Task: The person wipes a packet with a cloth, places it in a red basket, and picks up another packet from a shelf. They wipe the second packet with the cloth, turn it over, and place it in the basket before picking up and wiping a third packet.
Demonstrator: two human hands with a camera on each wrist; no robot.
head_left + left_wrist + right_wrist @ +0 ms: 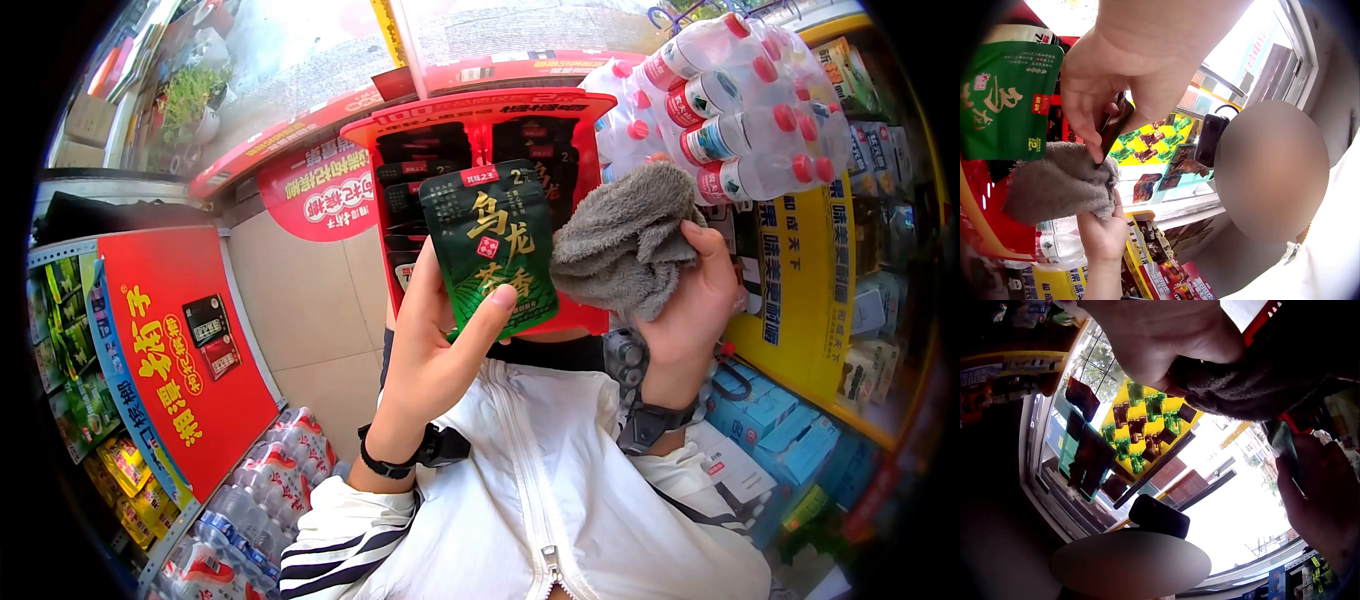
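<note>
A green packet point(492, 240) with gold characters is pinched by the left hand point(432, 345), its thumb across the lower front. The right hand point(697, 300) grips a crumpled grey cloth point(630, 240) just right of the packet. Behind both stands a red display box point(592, 170) holding dark packets point(420, 150). In the left wrist view, the left hand point(1129, 81) holds a dark-edged packet near the cloth point(1060, 181), and a green packet point(1007, 100) shows at the left. The right wrist view shows the cloth point(1241, 387) dark under the right hand point(1166, 337).
Shrink-wrapped water bottles point(720, 110) stand right of the red box. At the left is a red printed panel point(180, 350) beside hanging packets, with more bottles point(250, 500) below it. Blue packs point(780, 420) and a yellow shelf front point(815, 290) are at the right.
</note>
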